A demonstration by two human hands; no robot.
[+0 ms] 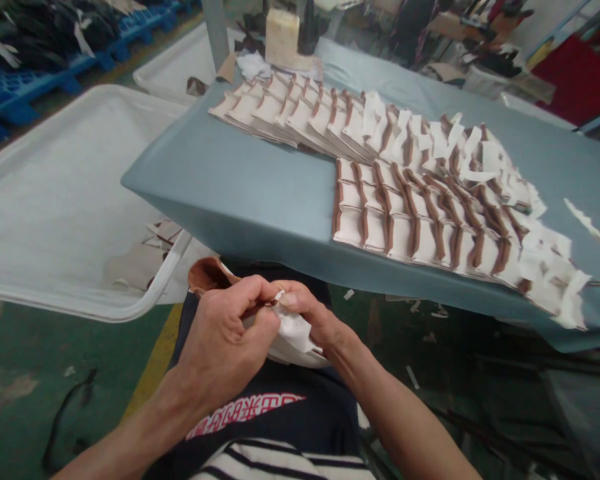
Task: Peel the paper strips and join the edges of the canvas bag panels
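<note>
Over my lap, my left hand [235, 327] and my right hand [307, 310] meet with thumbs and fingers pinched close together. Between them is a brown and white leather piece [207, 275]; its curled brown end sticks out past my left hand. A loose white strip [295, 330] hangs from the pinch under my right fingers. Both hands are closed on the piece, and the exact spot they grip is partly hidden by the fingers. On the table ahead lie rows of similar cream pieces with brown edges [400, 227], some carrying white strips.
A grey-blue covered table [220, 180] stands in front, its corner pointing left. On the left is a large white bin [80, 200] with a few pieces inside. Blue pallets [10, 100] holding dark goods lie beyond. Scraps litter the green floor [380, 320] under the table.
</note>
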